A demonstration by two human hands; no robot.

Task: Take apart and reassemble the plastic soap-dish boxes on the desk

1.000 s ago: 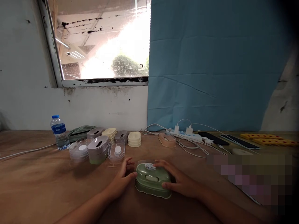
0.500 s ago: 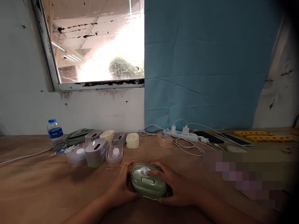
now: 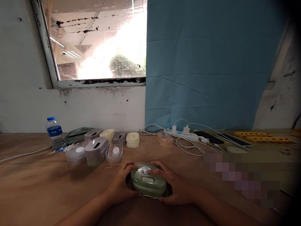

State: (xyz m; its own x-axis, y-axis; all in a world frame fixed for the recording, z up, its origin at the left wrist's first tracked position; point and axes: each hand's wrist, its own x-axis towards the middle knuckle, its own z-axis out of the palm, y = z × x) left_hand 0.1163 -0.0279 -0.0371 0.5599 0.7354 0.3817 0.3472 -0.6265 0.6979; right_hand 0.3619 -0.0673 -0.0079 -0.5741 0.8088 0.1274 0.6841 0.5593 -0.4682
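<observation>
A green oval box point(image 3: 150, 185) with a clear lid sits on the table close in front of me. Its lid carries a round patterned sticker and has an oblong recess. My left hand point(image 3: 122, 183) grips the box from the left, thumb at the near edge and fingers at the far left. From the right, my right hand point(image 3: 174, 183) holds it, with one finger lying on the lid beside the sticker. The far underside of the box is hidden.
Clear lids point(image 3: 114, 152), mauve containers point(image 3: 96, 150) and cream stacked tubs point(image 3: 133, 139) stand back left beside a water bottle point(image 3: 55, 135). Behind lie a peach box point(image 3: 165, 139), a power strip point(image 3: 188, 135) with cables, phones point(image 3: 234, 140) and yellow strips point(image 3: 268, 139).
The view has tilted slightly, so the background sits a little higher. The left fingers have curled onto the lid's far left edge. Both hands stay around the green box.
</observation>
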